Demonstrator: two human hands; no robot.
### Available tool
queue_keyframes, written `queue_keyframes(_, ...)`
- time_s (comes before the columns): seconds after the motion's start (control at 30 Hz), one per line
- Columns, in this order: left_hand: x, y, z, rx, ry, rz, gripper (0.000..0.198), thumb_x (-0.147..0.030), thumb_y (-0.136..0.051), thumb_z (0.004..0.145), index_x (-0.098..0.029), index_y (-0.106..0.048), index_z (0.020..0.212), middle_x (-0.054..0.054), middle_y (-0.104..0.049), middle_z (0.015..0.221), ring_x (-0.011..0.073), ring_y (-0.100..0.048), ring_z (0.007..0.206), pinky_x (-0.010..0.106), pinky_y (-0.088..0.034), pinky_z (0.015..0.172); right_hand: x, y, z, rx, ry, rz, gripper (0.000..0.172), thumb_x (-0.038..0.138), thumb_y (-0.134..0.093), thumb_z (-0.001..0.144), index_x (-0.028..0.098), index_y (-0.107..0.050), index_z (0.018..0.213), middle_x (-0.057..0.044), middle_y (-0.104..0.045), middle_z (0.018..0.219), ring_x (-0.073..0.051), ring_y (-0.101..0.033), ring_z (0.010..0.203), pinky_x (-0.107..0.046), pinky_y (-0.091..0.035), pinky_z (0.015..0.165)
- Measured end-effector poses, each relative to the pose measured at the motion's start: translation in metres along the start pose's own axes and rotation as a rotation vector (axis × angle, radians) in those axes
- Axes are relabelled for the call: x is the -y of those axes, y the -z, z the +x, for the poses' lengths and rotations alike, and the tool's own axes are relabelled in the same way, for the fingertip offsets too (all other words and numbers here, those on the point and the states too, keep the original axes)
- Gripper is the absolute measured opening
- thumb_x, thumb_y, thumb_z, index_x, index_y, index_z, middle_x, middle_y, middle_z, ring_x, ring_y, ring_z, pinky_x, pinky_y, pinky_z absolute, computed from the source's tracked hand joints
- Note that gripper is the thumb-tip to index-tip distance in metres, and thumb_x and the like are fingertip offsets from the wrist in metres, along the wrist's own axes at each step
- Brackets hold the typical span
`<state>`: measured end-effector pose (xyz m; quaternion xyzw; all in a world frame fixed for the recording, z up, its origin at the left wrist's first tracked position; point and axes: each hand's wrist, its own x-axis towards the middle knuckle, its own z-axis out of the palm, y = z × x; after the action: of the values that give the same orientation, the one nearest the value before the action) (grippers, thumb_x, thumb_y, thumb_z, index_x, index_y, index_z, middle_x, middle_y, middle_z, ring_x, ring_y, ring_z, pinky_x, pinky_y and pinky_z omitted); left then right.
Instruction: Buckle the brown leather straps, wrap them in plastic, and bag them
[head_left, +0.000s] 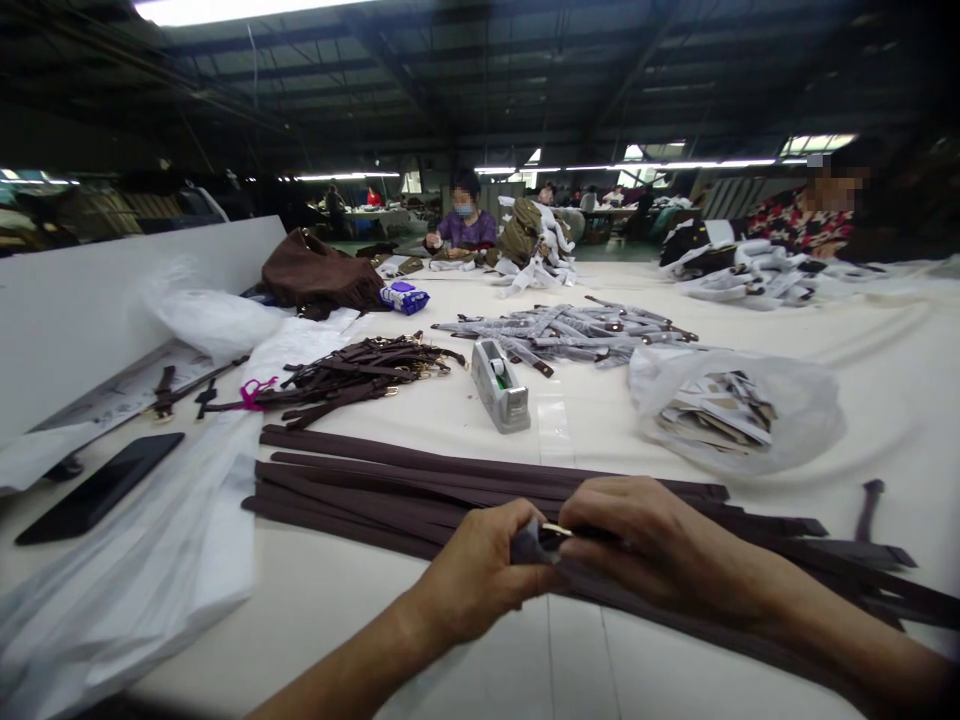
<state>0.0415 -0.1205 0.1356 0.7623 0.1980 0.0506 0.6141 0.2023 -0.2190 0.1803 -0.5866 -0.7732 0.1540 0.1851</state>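
My left hand (484, 565) is closed on a small grey wrapped piece (531, 543) near the front of the table. Touching its right side, my right hand (637, 535) pinches a dark strap end with a gold-coloured metal part (556, 529). Both hands are over a row of long dark brown straps (360, 490) lying across the table. Behind the straps stands a grey tape dispenser (499, 388). What lies inside my fingers is mostly hidden.
Dark buckled straps (367, 370) lie left of the dispenser, grey-wrapped straps (577, 330) behind it. A plastic bag of pieces (724, 410) sits right; a black phone (101, 487) lies left. A brown bag (319, 270) is farther back. Two people sit across the table.
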Motion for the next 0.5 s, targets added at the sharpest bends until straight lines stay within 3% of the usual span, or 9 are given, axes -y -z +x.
queue_keyframes(0.07,-0.001,-0.003,-0.002,-0.069,-0.081,0.245,0.018,-0.027,-0.065,0.073,-0.017,-0.056,0.085,0.000,-0.059,0.076,0.0151,-0.054,0.069,0.022,-0.040,0.060,-0.001,-0.001,0.003,0.094,-0.101,0.207,0.017,0.025,-0.048,0.088,0.015,-0.057,0.079,0.001,-0.055,0.068,-0.010,-0.047,0.059,-0.021,-0.033,0.054)
queue_keyframes(0.13,-0.002,-0.004,-0.004,-0.071,-0.122,0.351,0.018,-0.028,-0.059,0.079,-0.017,-0.056,0.093,0.003,-0.062,0.087,0.0189,-0.057,0.080,0.024,-0.040,0.068,-0.002,-0.001,0.005,0.156,-0.154,0.376,0.015,0.026,-0.050,0.087,0.015,-0.057,0.081,0.002,-0.057,0.069,-0.009,-0.049,0.060,-0.019,-0.034,0.053)
queue_keyframes(0.23,-0.003,-0.001,-0.006,-0.096,-0.102,0.380,0.024,-0.031,-0.057,0.082,-0.017,-0.053,0.101,0.003,-0.063,0.088,0.0189,-0.058,0.079,0.024,-0.039,0.066,-0.007,0.003,0.006,0.103,-0.212,0.355,0.015,0.031,-0.057,0.082,0.016,-0.056,0.085,0.003,-0.058,0.073,-0.010,-0.050,0.064,-0.019,-0.035,0.055)
queue_keyframes(0.33,-0.004,0.003,-0.006,-0.095,-0.053,0.357,0.040,-0.028,-0.069,0.072,-0.020,-0.050,0.107,-0.001,-0.061,0.079,0.0161,-0.056,0.071,0.022,-0.039,0.062,-0.009,0.007,0.010,0.075,-0.214,0.215,0.016,0.030,-0.062,0.078,0.016,-0.056,0.085,0.002,-0.058,0.072,-0.011,-0.050,0.063,-0.020,-0.034,0.054)
queue_keyframes(0.5,0.002,0.010,-0.007,0.064,0.042,0.073,0.052,-0.023,-0.069,0.070,-0.023,-0.045,0.116,-0.005,-0.058,0.073,0.0101,-0.052,0.051,0.018,-0.040,0.046,-0.015,0.016,0.013,0.179,-0.126,0.308,0.016,0.022,-0.060,0.078,0.017,-0.055,0.092,0.001,-0.061,0.082,-0.012,-0.054,0.070,-0.020,-0.038,0.059)
